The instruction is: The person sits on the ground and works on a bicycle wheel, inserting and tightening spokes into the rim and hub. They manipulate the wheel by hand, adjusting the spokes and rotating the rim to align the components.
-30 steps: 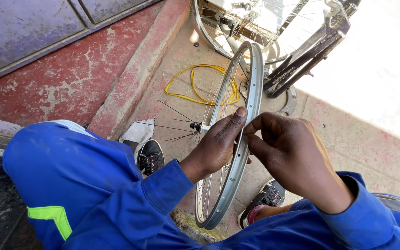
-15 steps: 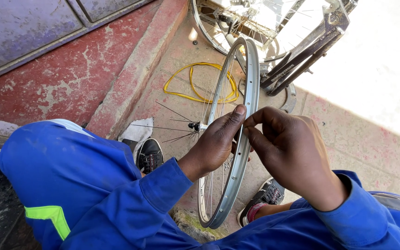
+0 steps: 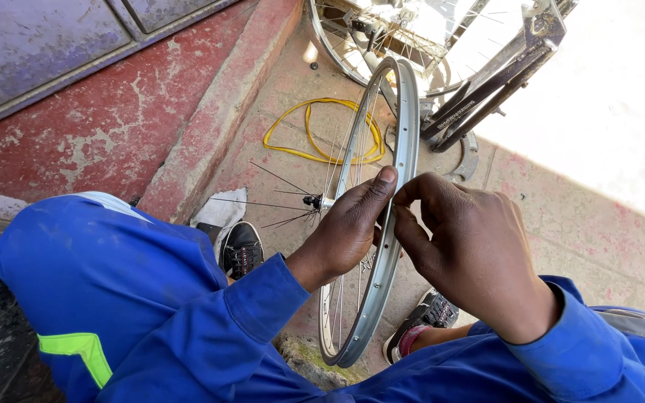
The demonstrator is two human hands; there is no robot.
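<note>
A bare silver bicycle wheel rim [image 3: 406,112] stands upright between my knees, its thin spokes [image 3: 278,179] fanning from the hub [image 3: 313,201]. My left hand [image 3: 349,227] grips the rim at mid-height, thumb pressed on its outer face. My right hand [image 3: 468,250] pinches at the same spot from the right side, fingertips touching the rim next to the left thumb. Whatever small part the fingers hold is hidden. Both arms wear blue overall sleeves.
A yellow loop of cord or rim tape [image 3: 315,134] lies on the reddish paving behind the wheel. An upturned bicycle frame with another wheel [image 3: 479,82] stands at the back. A red step [image 3: 218,119], a white rag [image 3: 224,213] and my black shoes [image 3: 242,246] are nearby.
Both hands stay at the same spot on the rim; the wheel has barely shifted, only the fingers adjust slightly.
</note>
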